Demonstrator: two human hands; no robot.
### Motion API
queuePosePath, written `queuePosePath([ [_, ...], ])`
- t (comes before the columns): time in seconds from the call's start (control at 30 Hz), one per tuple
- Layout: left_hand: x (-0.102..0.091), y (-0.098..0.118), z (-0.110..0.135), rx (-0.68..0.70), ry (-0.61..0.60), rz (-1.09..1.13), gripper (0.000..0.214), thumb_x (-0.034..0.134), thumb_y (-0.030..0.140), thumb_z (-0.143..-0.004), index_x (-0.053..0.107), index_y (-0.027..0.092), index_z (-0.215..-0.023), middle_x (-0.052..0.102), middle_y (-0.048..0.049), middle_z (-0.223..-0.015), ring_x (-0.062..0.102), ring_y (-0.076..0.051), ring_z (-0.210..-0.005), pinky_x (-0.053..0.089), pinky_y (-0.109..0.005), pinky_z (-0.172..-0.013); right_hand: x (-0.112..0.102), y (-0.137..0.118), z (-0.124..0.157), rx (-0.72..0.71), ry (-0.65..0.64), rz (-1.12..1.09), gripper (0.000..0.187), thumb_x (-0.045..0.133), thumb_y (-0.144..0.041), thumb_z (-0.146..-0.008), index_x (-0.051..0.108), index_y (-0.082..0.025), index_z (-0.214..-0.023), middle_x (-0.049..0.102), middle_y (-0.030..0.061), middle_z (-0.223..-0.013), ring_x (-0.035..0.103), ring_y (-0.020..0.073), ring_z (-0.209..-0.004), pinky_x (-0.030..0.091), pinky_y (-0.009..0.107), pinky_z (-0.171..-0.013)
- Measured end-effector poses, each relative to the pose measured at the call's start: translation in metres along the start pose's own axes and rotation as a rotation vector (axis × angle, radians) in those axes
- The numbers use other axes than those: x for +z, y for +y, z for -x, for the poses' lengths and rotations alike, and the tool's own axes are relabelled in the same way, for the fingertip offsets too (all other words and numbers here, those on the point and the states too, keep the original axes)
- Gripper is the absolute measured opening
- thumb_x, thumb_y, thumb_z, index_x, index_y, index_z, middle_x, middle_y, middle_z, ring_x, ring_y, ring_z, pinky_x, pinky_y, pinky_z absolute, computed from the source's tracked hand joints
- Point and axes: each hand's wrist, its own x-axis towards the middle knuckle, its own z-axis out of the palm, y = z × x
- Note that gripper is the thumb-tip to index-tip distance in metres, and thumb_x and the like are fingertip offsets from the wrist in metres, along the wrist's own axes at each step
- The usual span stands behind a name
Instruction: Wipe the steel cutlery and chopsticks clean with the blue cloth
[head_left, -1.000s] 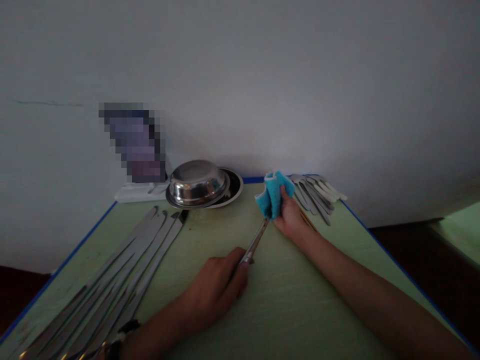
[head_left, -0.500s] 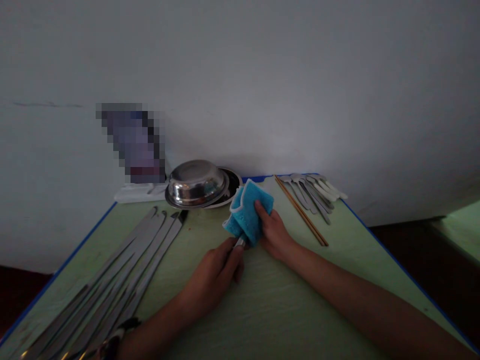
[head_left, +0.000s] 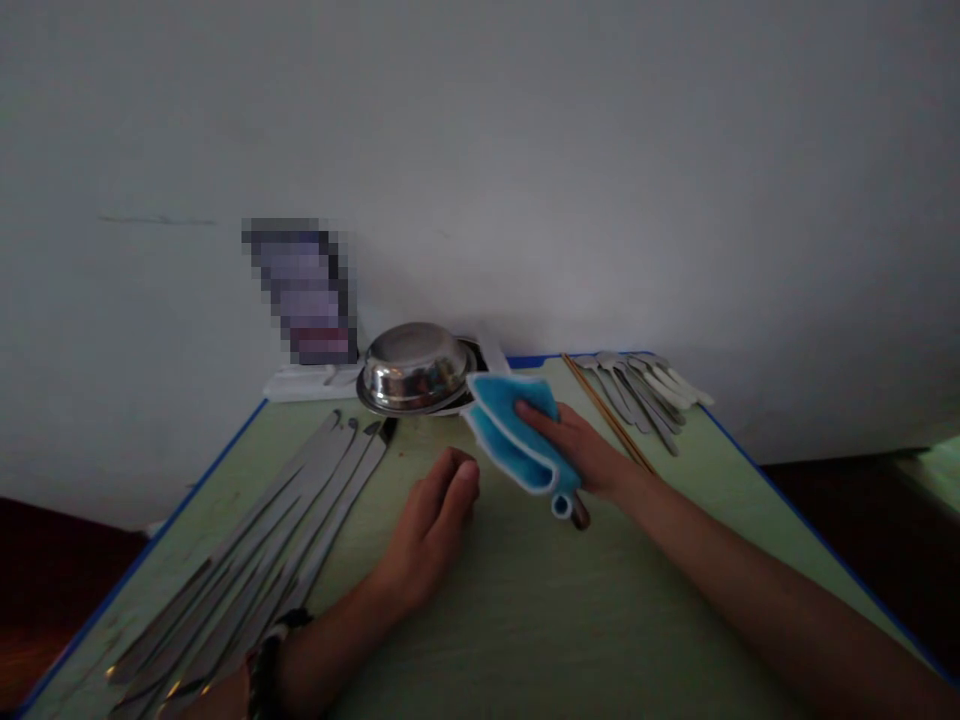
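Note:
My right hand (head_left: 574, 440) grips a folded blue cloth (head_left: 517, 430) with white edging, held above the middle of the table. A fingertip pokes out below the cloth. A blurred pale flat piece (head_left: 493, 350) sticks up behind the cloth's upper edge; it may be the end of a utensil inside it, but I cannot make out its kind. My left hand (head_left: 442, 515) is apart from the cloth, to its lower left, with fingers curled in and thumb on top. Nothing shows in it. A dark bracelet is on the left wrist.
Several long flat metal utensils (head_left: 300, 530) lie side by side at the left. An upturned steel bowl (head_left: 416, 365) rests at the back, beside a pixelated upright panel (head_left: 307, 295). Wooden chopsticks (head_left: 600, 400) and several spoons (head_left: 619, 385) lie back right. A wall stands behind.
My left hand has come off the silver handle and moved slightly away. My right hand has shifted right with the cloth, which has turned and spread. The view has swung slightly left.

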Motion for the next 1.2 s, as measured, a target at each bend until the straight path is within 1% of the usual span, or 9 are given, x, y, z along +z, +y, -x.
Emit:
queuePosePath([
  [0.1,-0.001,-0.005,0.002,-0.001,0.053,0.108,0.031,0.044,0.049,-0.085,0.052,0.019,-0.093,0.051,0.0008,-0.067,0.047,-0.014,-0.058,0.042,-0.024,-0.052,0.0,-0.024,0.013,0.046,-0.295,0.393,0.03,0.049,-0.044,-0.083,0.059,-0.016,-0.081,0.059,-0.0027,-0.067,0.053,0.007,-0.058,0.043,0.019,-0.058],
  [0.2,-0.002,-0.008,0.004,0.035,0.056,0.179,0.037,0.049,0.054,-0.081,0.055,0.018,-0.083,0.051,0.0003,-0.064,0.048,-0.014,-0.057,0.041,-0.024,-0.05,-0.004,-0.038,0.019,0.036,-0.5,0.683,0.033,0.046,-0.045,-0.085,0.062,-0.016,-0.086,0.063,0.0003,-0.077,0.055,0.0091,-0.065,0.043,0.021,-0.063],
  [0.43,0.003,0.001,0.009,-0.009,0.024,0.168,0.047,0.041,0.053,-0.085,0.046,0.017,-0.055,0.036,0.004,-0.049,0.034,-0.008,-0.044,0.028,-0.02,-0.04,-0.023,-0.066,0.028,0.17,-0.676,0.892,0.039,0.049,-0.049,-0.081,0.064,-0.015,-0.095,0.066,0.0044,-0.084,0.059,0.0131,-0.07,0.045,0.023,-0.062],
  [0.53,0.004,0.003,0.009,-0.006,0.085,0.171,0.046,0.044,0.055,-0.083,0.045,0.017,-0.056,0.034,0.0051,-0.05,0.03,-0.007,-0.043,0.024,-0.02,-0.039,-0.044,-0.079,0.034,0.225,-0.665,0.9,0.04,0.053,-0.05,-0.078,0.064,-0.015,-0.095,0.067,0.0048,-0.085,0.062,0.0158,-0.073,0.048,0.025,-0.062],
  [0.63,0.002,0.001,0.006,0.016,0.163,0.185,0.044,0.04,0.052,-0.085,0.046,0.017,-0.059,0.035,0.0049,-0.049,0.03,-0.008,-0.043,0.024,-0.021,-0.04,-0.073,-0.09,0.041,0.308,-0.508,0.88,0.039,0.055,-0.05,-0.076,0.065,-0.017,-0.096,0.068,0.0039,-0.086,0.062,0.0156,-0.069,0.05,0.026,-0.061],
  [0.8,-0.002,0.0,0.001,0.081,0.079,0.081,0.028,0.047,0.039,-0.086,0.049,0.018,-0.068,0.039,0.0055,-0.054,0.036,-0.009,-0.048,0.029,-0.021,-0.044,-0.104,-0.102,0.053,0.316,-0.277,0.94,0.036,0.059,-0.049,-0.072,0.068,-0.019,-0.091,0.069,0.0036,-0.088,0.064,0.0191,-0.075,0.052,0.026,-0.062],
  [0.9,-0.002,0.002,0.0,0.081,0.018,-0.11,0.024,0.054,0.037,-0.083,0.055,0.017,-0.069,0.045,0.0048,-0.055,0.041,-0.009,-0.049,0.032,-0.02,-0.044,-0.107,-0.106,0.057,0.319,-0.276,0.986,0.036,0.059,-0.048,-0.072,0.068,-0.018,-0.09,0.07,0.004,-0.088,0.065,0.0203,-0.076,0.051,0.026,-0.061],
  [1.0,0.001,0.004,-0.001,0.106,-0.042,-0.238,0.022,0.055,0.034,-0.082,0.059,0.017,-0.069,0.051,0.0044,-0.055,0.046,-0.009,-0.05,0.035,-0.02,-0.047,-0.103,-0.108,0.058,0.311,-0.351,1.014,0.037,0.058,-0.05,-0.074,0.068,-0.018,-0.088,0.07,0.0036,-0.086,0.065,0.019,-0.074,0.051,0.025,-0.06],
  [1.2,0.002,0.0,-0.001,0.158,-0.054,-0.351,0.02,0.053,0.031,-0.083,0.061,0.017,-0.071,0.056,0.0041,-0.056,0.049,-0.009,-0.05,0.037,-0.019,-0.048,-0.075,-0.102,0.054,0.257,-0.461,1.17,0.04,0.053,-0.053,-0.077,0.067,-0.017,-0.089,0.069,0.0041,-0.083,0.063,0.0172,-0.07,0.045,0.024,-0.056],
])
